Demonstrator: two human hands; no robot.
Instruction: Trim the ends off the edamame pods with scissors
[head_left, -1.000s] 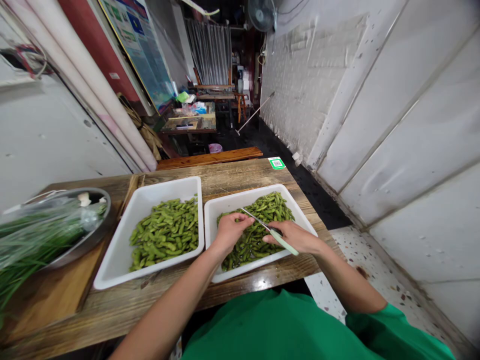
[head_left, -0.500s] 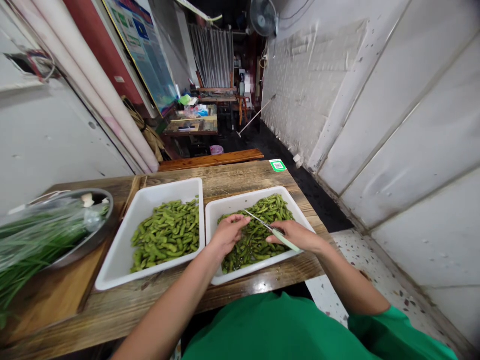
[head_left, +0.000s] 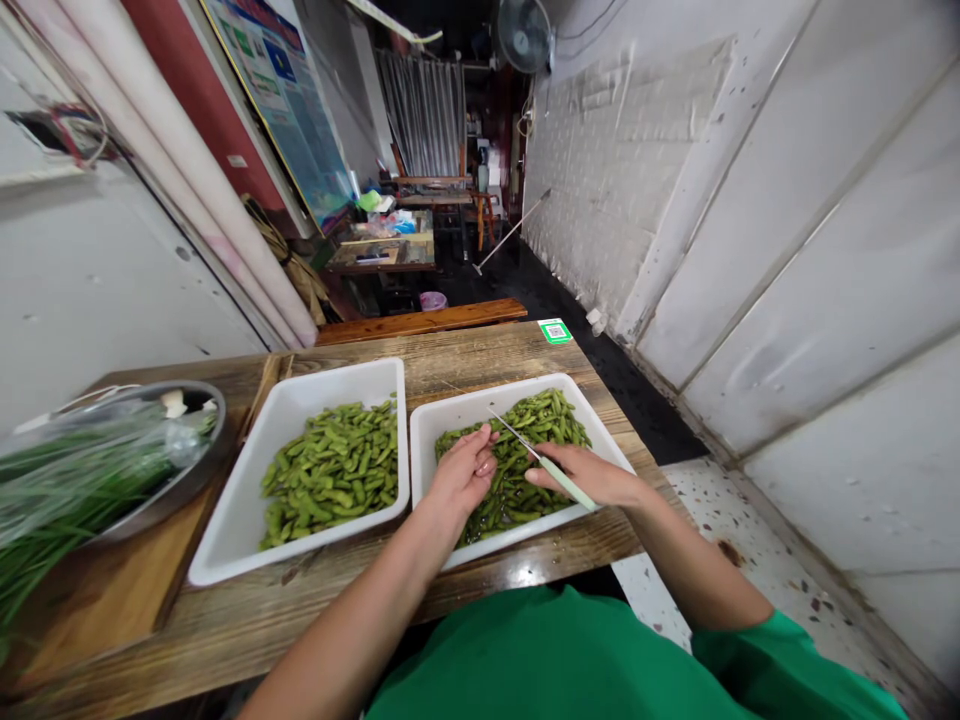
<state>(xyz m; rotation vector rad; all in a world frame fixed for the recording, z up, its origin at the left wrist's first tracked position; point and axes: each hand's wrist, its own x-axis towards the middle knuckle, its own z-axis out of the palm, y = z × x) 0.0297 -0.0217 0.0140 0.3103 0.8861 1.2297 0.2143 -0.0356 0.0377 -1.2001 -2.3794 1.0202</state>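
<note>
We see the right hand (head_left: 581,474) gripping a knife (head_left: 541,461), fingers closed round its pale handle, blade angled far-left over the right tray (head_left: 600,432) of green pods (head_left: 525,450). The left hand (head_left: 465,470) hovers palm-down, fingers loosely curled, just beside the blade.

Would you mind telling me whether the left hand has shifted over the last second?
Yes. The left hand has turned palm-up and edged toward the right tray's left wall.
</note>
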